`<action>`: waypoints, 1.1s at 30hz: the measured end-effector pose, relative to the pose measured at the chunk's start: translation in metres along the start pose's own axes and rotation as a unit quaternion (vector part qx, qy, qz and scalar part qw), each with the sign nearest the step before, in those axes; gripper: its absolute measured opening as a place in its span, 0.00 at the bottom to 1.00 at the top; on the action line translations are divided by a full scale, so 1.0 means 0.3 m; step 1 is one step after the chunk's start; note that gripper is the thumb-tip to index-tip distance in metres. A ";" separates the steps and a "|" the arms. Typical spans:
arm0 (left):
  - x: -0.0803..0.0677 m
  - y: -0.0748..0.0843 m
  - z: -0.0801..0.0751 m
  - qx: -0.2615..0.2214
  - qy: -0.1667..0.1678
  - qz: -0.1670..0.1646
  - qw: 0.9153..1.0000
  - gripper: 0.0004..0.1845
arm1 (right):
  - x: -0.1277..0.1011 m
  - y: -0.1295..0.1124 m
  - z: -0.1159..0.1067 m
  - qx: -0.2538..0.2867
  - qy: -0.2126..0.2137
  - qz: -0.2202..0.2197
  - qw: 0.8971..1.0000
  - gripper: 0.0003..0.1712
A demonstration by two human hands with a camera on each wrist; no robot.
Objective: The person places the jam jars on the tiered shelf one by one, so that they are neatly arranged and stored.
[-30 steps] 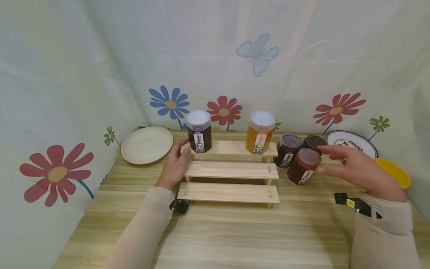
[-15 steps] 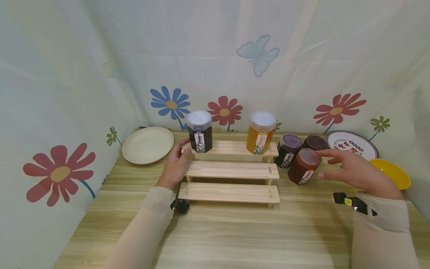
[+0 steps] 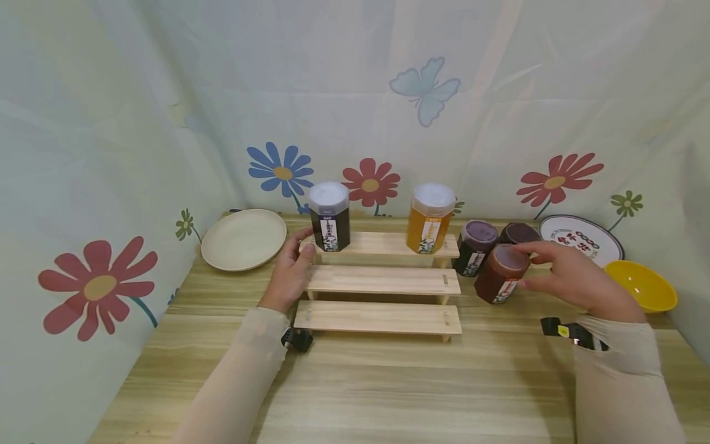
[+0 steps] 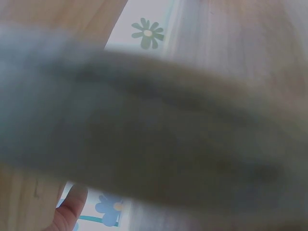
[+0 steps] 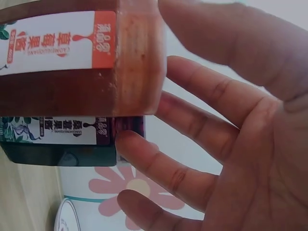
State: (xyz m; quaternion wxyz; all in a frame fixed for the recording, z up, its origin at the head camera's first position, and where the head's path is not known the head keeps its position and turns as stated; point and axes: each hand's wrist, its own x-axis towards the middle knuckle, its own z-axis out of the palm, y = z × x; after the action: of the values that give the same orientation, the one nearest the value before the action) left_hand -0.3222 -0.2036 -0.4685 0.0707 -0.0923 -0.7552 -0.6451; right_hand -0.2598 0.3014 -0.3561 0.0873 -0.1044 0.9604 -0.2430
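A three-step wooden stand [image 3: 383,280] is in the middle of the head view. My left hand [image 3: 288,271] holds the left end of its top step, thumb in front. Beside that hand, a dark jam jar [image 3: 330,222] stands on the top step; an amber jar [image 3: 428,225] stands at the right end. My right hand [image 3: 579,277] is at the lid of a red strawberry jam jar [image 3: 501,277], its thumb and fingers spread on either side. In the right wrist view its fingers [image 5: 192,82] are fairly straight and reach past the lid. A dark mulberry jam jar [image 5: 62,139] shows beyond.
Two dark jars [image 3: 474,250] [image 3: 518,234] stand close behind the red one. A white patterned plate [image 3: 604,243] and a yellow bowl [image 3: 646,287] lie at the right. A cream plate [image 3: 244,240] is at the left. A blurred shape blocks most of the left wrist view.
My right hand has moved left, bringing its thumb and index finger up to the red jar's lid. The left hand and the jars keep their places.
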 end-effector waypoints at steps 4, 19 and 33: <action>-0.001 0.004 0.001 -0.001 0.002 -0.001 1.000 0.23 | 0.011 -0.002 0.010 0.000 0.009 -0.002 1.000 0.38; -0.004 0.011 0.002 0.002 0.004 -0.012 1.000 0.23 | 0.041 -0.003 0.037 -0.002 0.035 -0.003 0.999 0.30; 0.000 0.005 0.000 0.003 0.003 -0.011 1.000 0.23 | 0.057 0.008 0.050 0.045 0.013 0.000 0.999 0.29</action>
State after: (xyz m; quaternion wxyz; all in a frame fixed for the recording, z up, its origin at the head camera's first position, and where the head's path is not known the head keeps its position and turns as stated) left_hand -0.3220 -0.2034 -0.4669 0.0664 -0.0816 -0.7577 -0.6441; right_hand -0.2733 0.2925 -0.3722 0.0793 -0.0971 0.9496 -0.2872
